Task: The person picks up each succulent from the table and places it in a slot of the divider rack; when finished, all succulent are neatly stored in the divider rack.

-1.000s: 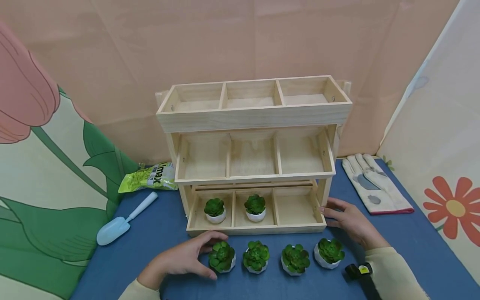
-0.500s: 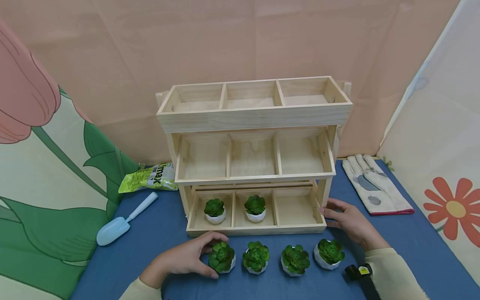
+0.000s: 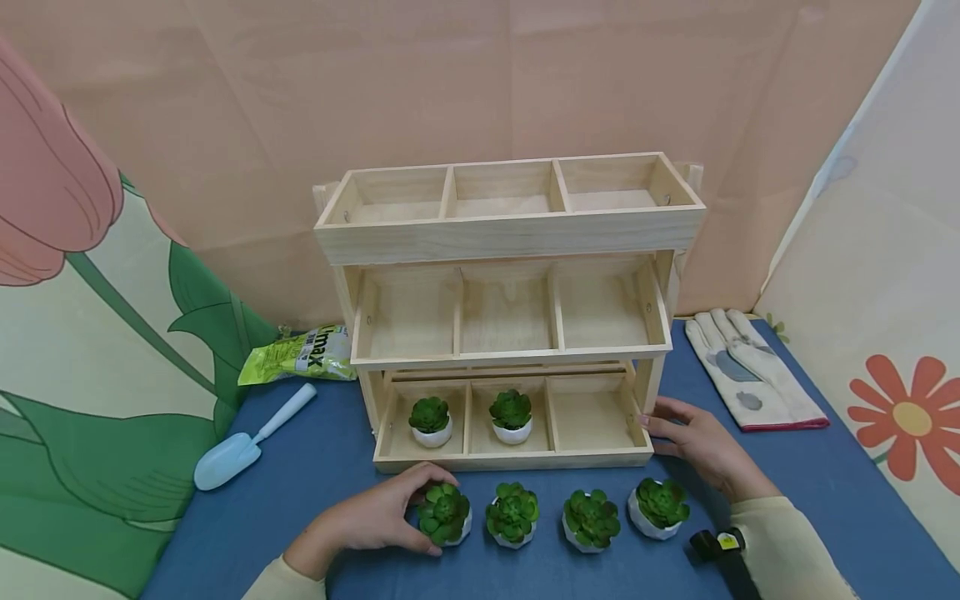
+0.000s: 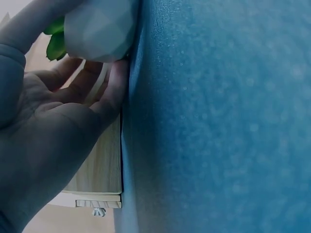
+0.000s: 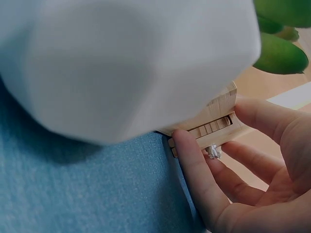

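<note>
My left hand (image 3: 382,510) curls round the leftmost succulent (image 3: 442,514) of the front row, thumb on the near side and fingers behind. In the left wrist view its fingertips are right at the faceted white pot (image 4: 99,31). At the other end, my right hand (image 3: 697,442) holds the right end of the bottom tray (image 3: 517,461) of a three-tier wooden shelf. In the right wrist view its fingers (image 5: 192,165) are spread about the wooden corner (image 5: 223,104). Two small succulents (image 3: 431,421) stand in that tray's left and middle compartments.
Three more potted succulents (image 3: 512,515) stand in the front row on the blue cloth. A light blue trowel (image 3: 228,460) and a green bag (image 3: 300,354) lie left of the shelf. Gloves (image 3: 750,371) lie to its right. The upper trays (image 3: 510,237) overhang the bottom one.
My left thumb and fingers have shifted slightly right, closer round the leftmost succulent. My right hand, the shelf and the other plants have stayed put.
</note>
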`<state>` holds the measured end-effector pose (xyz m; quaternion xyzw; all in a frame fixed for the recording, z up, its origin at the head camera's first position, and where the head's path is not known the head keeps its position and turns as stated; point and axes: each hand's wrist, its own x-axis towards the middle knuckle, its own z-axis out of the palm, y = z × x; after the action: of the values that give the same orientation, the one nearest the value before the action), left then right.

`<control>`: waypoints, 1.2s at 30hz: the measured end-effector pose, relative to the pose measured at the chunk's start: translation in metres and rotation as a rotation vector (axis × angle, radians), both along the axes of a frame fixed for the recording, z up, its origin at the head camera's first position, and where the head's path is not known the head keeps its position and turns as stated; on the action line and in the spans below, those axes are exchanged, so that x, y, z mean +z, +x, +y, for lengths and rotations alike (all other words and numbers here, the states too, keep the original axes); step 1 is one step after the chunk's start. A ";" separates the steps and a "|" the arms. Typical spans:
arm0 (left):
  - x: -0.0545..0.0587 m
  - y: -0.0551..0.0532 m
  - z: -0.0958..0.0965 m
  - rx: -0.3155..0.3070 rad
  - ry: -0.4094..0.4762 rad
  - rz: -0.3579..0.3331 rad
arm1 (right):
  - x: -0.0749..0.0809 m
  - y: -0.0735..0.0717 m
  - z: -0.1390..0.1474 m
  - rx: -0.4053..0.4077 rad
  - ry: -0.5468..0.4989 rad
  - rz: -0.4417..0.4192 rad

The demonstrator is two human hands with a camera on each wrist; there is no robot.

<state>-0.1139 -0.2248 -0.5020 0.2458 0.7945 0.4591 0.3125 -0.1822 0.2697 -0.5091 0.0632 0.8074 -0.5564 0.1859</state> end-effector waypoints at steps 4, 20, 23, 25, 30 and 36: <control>-0.001 0.000 0.001 0.005 0.015 -0.006 | 0.001 0.000 0.000 -0.004 0.000 -0.004; -0.002 0.001 0.002 0.023 0.001 0.028 | 0.000 0.000 0.001 0.002 -0.001 -0.007; -0.001 0.002 0.002 0.027 0.002 0.032 | 0.000 0.000 0.000 -0.003 -0.001 -0.006; -0.001 0.002 0.002 0.031 0.000 0.029 | 0.001 0.001 0.000 0.000 -0.003 -0.005; 0.003 0.004 0.001 0.035 -0.013 0.020 | 0.002 0.001 0.000 0.002 -0.003 -0.010; 0.017 0.006 -0.003 0.041 0.023 0.000 | 0.002 0.000 0.000 -0.003 0.007 -0.013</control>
<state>-0.1081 -0.2276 -0.4846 0.2331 0.7941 0.4744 0.3002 -0.1824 0.2702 -0.5075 0.0687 0.8081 -0.5532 0.1902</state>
